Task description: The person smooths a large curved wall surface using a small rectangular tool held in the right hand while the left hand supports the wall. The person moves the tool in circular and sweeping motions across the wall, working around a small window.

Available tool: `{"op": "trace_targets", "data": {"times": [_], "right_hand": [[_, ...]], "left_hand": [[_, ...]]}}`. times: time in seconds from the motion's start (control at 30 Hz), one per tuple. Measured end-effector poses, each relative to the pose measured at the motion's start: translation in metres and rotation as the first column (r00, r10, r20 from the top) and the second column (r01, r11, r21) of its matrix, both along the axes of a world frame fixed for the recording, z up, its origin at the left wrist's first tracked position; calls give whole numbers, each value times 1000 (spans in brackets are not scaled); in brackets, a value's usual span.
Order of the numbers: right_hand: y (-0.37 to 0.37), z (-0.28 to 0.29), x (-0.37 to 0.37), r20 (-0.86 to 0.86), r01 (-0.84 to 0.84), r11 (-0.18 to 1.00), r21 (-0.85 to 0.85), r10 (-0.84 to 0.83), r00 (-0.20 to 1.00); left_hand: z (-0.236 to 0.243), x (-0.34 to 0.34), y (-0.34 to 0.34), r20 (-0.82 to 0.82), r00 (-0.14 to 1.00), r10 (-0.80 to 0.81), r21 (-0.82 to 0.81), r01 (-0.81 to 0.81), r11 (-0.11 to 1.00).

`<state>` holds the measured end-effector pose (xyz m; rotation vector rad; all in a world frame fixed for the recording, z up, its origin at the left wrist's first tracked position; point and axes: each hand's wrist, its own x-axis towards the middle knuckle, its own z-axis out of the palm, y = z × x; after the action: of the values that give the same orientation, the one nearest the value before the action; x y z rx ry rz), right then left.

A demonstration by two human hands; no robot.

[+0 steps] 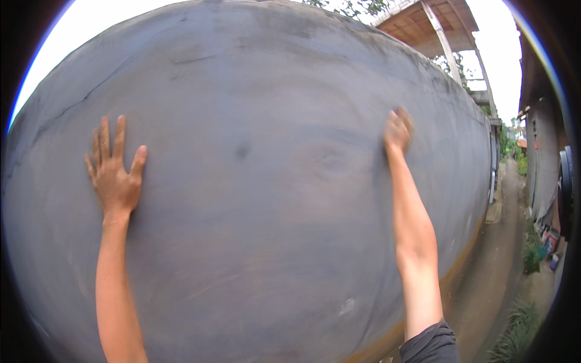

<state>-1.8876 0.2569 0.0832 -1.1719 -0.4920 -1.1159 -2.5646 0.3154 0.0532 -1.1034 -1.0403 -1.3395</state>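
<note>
A large smooth grey plastered wall [260,206], marked by cracks and dark smudges, fills most of the view. My left hand [116,172] rests flat against it at the left, fingers spread and empty. Over on the right, my right hand [398,130] is raised to the wall with its fingers curled closed and slightly blurred; whether anything is inside them I cannot make out.
A narrow path [505,206] runs along the wall's right side, edged by plants [514,333]. Across it stand a building [541,151] and assorted containers [551,242]. A roofed structure [423,27] rises behind the wall, with foliage and bright sky.
</note>
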Motion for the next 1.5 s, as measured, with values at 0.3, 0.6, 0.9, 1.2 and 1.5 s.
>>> {"op": "trace_targets", "data": {"times": [0.3,0.6,0.9,1.2,1.5], "right_hand": [[9,14,-272,846,-170,948,-268,316,429],[-24,1,156,-30,-9,989,-151,4,1000],[16,46,-11,121,-55,989,-137,71,990],[36,-3,-472,743,-149,973,-178,232,628],[33,49,-341,323,-44,999,-23,49,945]], "left_hand": [[-8,-70,27,-94,988,124,98,-115,989],[-8,-59,37,-57,994,95,98,-89,991],[-21,-46,22,-5,999,40,11,-40,999],[-32,-52,8,-150,988,-41,-66,31,997],[-47,-136,13,7,999,-43,-17,43,999]]}}
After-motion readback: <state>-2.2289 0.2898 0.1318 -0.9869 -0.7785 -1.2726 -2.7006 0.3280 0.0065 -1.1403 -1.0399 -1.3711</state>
